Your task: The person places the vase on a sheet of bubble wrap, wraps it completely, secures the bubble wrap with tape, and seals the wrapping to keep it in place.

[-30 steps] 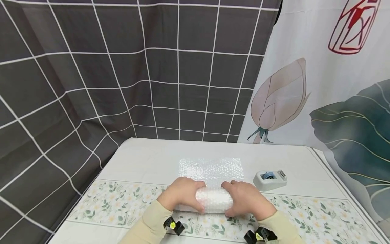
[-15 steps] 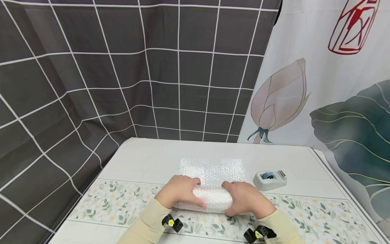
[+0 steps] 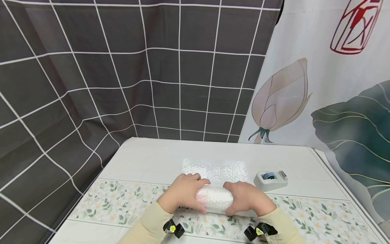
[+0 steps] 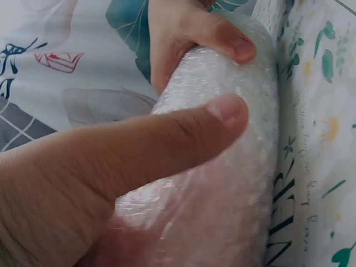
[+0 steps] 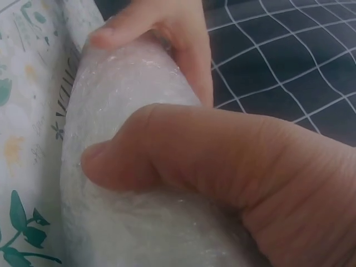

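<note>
Bubble-wrap roll (image 3: 217, 200) lies crosswise, left of the tape dispenser (image 3: 269, 183), gripped by left hand (image 3: 186, 192) and right hand (image 3: 247, 198), the latter nearer the dispenser.

Dark grey cloth (image 3: 164, 27) with white grid lines, upper left to centre; white cloth (image 3: 300, 30) at right, printed with pinkish-beige bud (image 3: 280, 96), blue-green leaf (image 3: 359, 130) with pale gold veins, red emblem (image 3: 356, 28) top right. Worktop (image 3: 152, 156) white, lower floral band green-leaved with pale yellow-orange blooms; bubble wrap (image 3: 214, 200), lower centre, clear-whitish, shiny dot texture, pink tinge at left. Pale grey-white dispenser (image 3: 270, 184), blue tape (image 3: 268, 176); cream sleeves (image 3: 146, 225), black wrist units (image 3: 173, 228) with yellow patches.
</note>
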Demonstrator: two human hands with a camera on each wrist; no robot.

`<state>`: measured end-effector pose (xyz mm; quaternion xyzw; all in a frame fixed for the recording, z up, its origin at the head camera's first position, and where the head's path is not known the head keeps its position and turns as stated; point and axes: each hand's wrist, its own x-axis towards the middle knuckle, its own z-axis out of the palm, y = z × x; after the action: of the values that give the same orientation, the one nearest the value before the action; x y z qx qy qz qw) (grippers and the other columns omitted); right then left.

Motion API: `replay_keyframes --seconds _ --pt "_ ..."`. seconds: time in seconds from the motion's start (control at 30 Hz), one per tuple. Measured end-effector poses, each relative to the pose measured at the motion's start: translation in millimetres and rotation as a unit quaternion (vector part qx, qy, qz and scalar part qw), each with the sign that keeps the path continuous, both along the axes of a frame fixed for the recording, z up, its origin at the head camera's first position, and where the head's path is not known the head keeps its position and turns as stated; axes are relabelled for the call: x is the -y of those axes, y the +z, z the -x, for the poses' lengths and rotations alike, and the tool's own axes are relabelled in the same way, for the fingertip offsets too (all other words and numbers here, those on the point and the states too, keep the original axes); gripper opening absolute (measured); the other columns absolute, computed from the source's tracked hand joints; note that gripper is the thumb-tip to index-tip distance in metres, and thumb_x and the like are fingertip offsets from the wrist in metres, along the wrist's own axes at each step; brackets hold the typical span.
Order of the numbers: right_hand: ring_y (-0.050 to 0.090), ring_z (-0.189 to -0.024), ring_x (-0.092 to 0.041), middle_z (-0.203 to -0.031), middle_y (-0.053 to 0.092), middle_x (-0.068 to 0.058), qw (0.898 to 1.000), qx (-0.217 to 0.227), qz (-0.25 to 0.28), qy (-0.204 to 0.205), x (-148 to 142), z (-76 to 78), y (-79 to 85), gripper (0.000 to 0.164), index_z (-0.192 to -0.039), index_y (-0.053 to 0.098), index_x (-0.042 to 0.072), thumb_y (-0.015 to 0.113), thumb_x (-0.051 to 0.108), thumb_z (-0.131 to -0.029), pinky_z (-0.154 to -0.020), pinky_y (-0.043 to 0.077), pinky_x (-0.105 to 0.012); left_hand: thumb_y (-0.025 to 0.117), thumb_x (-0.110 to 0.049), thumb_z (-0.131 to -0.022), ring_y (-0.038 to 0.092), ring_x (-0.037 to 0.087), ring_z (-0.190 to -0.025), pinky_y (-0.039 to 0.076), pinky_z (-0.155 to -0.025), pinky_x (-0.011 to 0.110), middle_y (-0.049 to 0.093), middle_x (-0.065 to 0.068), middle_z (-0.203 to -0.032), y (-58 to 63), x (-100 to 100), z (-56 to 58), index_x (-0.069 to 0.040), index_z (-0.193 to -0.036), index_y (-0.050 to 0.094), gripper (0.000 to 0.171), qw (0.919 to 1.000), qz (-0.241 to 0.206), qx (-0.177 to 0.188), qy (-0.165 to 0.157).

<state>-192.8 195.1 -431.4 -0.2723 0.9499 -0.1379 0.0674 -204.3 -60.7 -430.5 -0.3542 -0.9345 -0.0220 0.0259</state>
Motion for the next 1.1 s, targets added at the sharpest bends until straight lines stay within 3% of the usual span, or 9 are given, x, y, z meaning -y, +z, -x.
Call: replay_keyframes --seconds 0.3,0.57,0.83,0.97,1.1 --pt "0.055 -0.069 -0.014 -0.084 0.064 0.009 0.999 0.037 0.009 -0.009 -0.2 2.9 1.1 0.064 -0.110 0.064 0.016 0.083 0.038 -0.053 -0.063 0.049 -0.037 0.085 -0.069 -0.058 0.064 0.016 -0.086 0.051 -0.075 0.036 0.068 -0.007 -0.107 -0.6 -4.2 -2.2 -0.036 -0.136 0.058 0.089 0.9999 0.004 0.012 0.007" --pt "0.058 -0.073 -0.015 -0.088 0.067 0.004 0.999 0.034 0.011 -0.008 -2.0 3.6 0.4 0.076 -0.123 0.059 0.020 0.083 0.040 -0.054 -0.063 0.049 -0.038 0.089 -0.061 -0.057 0.064 0.012 -0.081 0.052 -0.069 0.032 0.069 -0.007 -0.098 -3.6 -3.7 0.2 -0.031 -0.127 0.063 0.081 0.9998 -0.008 0.017 -0.001" --pt "0.058 -0.077 -0.017 -0.105 0.062 -0.003 0.999 0.016 0.023 -0.017 -2.8 -1.6 -0.1 0.089 -0.133 0.049 0.021 0.084 0.041 -0.053 -0.064 0.049 -0.039 0.088 -0.057 -0.059 0.066 0.011 -0.082 0.054 -0.071 0.032 0.071 -0.010 -0.100 -8.2 -5.6 1.0 -0.030 -0.127 0.064 0.078 0.9995 -0.006 0.031 0.003" --pt "0.055 -0.074 -0.019 -0.103 0.056 -0.007 0.999 -0.001 0.018 -0.027 -2.3 -4.1 1.0 0.086 -0.130 0.050 0.020 0.084 0.042 -0.054 -0.063 0.048 -0.041 0.088 -0.057 -0.059 0.065 0.009 -0.082 0.053 -0.072 0.032 0.071 -0.011 -0.100 -8.5 -6.5 1.7 -0.030 -0.125 0.065 0.075 0.9989 -0.010 0.046 0.008" --pt "0.056 -0.080 -0.019 -0.099 0.058 -0.002 0.999 -0.052 0.007 0.000 -3.1 -5.0 2.1 0.078 -0.123 0.055 0.019 0.084 0.044 -0.055 -0.067 0.049 -0.040 0.088 -0.056 -0.058 0.062 0.005 -0.076 0.052 -0.069 0.029 0.069 -0.014 -0.092 -8.6 -6.9 2.0 -0.030 -0.116 0.066 0.067 0.9971 -0.016 0.073 0.014"
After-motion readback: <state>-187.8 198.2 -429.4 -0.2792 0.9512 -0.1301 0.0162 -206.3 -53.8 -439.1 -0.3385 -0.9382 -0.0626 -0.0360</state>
